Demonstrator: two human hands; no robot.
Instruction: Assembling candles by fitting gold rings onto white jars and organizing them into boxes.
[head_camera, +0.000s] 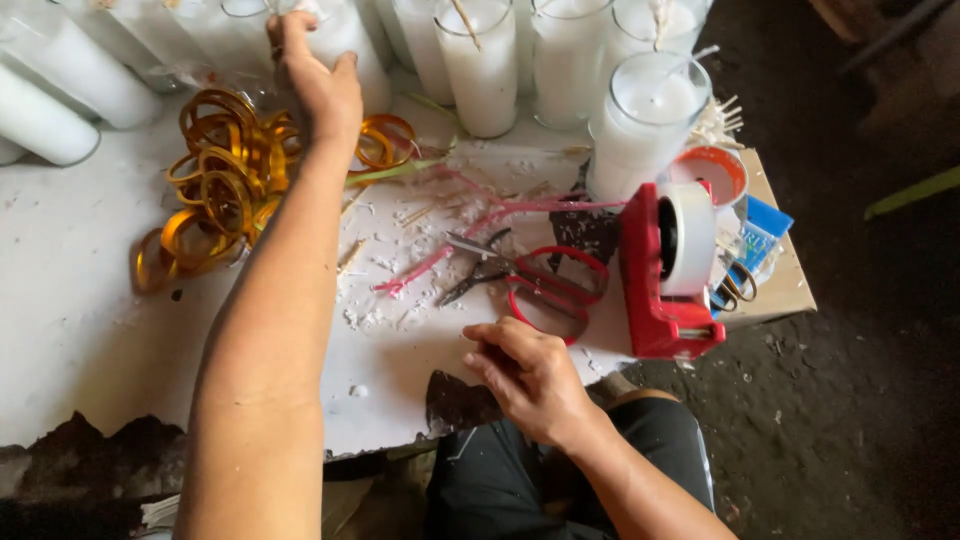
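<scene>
Left hand (318, 85) closes on a glass candle (335, 40) beyond gold rings (225, 180) (a knock could topple neighbours); right hand (530, 375) rests curled, empty, on the tabletop (80, 320).

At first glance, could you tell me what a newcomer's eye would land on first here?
Probably the red tape dispenser at the table's right edge, and the heap of golden rings at the left. Behind them stand tall white candles in glass, where the left hand reaches; the right hand rests at the near edge by red-handled pliers.
</scene>
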